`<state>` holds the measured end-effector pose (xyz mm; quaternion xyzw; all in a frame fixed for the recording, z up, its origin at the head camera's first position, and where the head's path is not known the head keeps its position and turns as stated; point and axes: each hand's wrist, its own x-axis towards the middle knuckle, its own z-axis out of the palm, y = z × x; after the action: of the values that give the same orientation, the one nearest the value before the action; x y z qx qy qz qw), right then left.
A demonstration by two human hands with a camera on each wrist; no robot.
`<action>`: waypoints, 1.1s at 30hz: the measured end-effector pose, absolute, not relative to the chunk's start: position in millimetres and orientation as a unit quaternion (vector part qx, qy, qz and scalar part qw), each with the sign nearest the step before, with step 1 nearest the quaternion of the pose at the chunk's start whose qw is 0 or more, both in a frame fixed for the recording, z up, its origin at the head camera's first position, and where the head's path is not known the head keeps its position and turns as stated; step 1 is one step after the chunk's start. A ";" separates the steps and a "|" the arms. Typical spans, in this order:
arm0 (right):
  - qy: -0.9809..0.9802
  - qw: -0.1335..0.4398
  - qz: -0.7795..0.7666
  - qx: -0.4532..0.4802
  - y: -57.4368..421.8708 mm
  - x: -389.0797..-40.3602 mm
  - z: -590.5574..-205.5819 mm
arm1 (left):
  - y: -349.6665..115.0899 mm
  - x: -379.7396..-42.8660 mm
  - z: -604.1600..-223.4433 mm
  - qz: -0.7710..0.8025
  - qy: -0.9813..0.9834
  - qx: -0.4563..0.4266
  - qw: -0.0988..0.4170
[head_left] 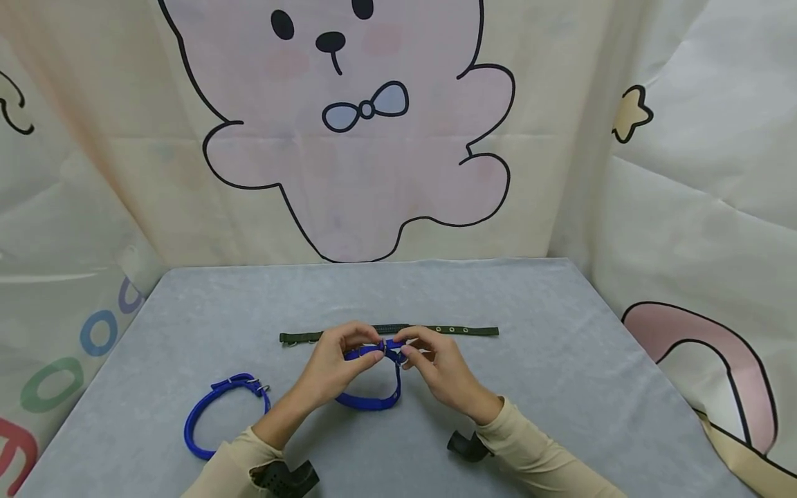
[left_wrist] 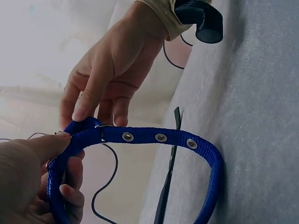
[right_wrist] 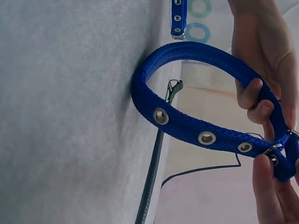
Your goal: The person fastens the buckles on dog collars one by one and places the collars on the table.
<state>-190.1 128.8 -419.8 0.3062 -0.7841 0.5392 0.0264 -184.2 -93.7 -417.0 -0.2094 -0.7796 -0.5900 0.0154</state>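
Observation:
A blue collar [head_left: 369, 403] with metal-rimmed holes is bent into a loop, its lower part at the tabletop. My left hand [head_left: 336, 363] pinches the collar's upper left part beside the metal buckle [head_left: 384, 346]. With thumb and fingers, my right hand [head_left: 443, 370] pinches the strap on the other side of that buckle. In the left wrist view several eyelets run along the band [left_wrist: 161, 137]. The right wrist view shows the strap end folded near the fingertips [right_wrist: 264, 170]; part of the buckle is hidden there.
Behind my hands a dark green collar [head_left: 463, 330] lies stretched out flat. Another blue collar [head_left: 196, 422], buckled into a ring, lies on the left beside my forearm. All are on a grey cloth-covered table [head_left: 560, 387], with printed curtains [head_left: 436, 173] around it.

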 end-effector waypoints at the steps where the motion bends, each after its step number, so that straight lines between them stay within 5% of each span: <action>1: -0.782 0.026 0.542 0.306 128.6 -190.0 -419.8 | -93.6 -184.6 -416.6 -0.592 -0.779 -0.208 0.013; 23: -0.766 0.019 0.571 0.297 120.8 -180.7 -419.5 | -90.4 -180.6 -416.3 -0.561 -0.805 -0.190 0.028; 33: -0.764 0.028 0.557 0.324 120.7 -177.7 -418.4 | -87.9 -175.8 -413.9 -0.543 -0.799 -0.257 -0.012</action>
<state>-177.7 120.7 -418.4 0.3238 -0.7641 0.5573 0.0278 -175.8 -87.9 -413.9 -0.2574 -0.7993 -0.5429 -0.0116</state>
